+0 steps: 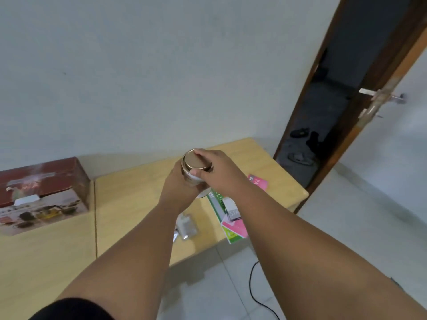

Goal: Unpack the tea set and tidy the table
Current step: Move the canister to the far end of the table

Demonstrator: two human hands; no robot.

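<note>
- Gold-lidded jar held in the air over the wooden table, above its far-right part, clear of the top.
- Left hand wraps the jar body from the left and underneath, fingers curled round it; most of the white body is hidden.
- Right hand comes in from the right onto the gold lid; fingertips sit on the far rim, thumb on the near rim, pinching the lid across its width.
- Key relation: long axis runs lid-to-base, lid end up and tipped toward the camera, base end low. Right hand sits on the lid end of that axis, left hand on the body below it.
- Judgement: set up for a twist-off, left bracing and right turning. Cannot tell if the lid is loose.
- Risk, as a guess: contents could spill with the jar tilted.
- Tea set box lies closed at far left, well apart from both hands.
- Pink and green leaflets and silver sachets lie on the table under the arms, not yet tidied.
</note>
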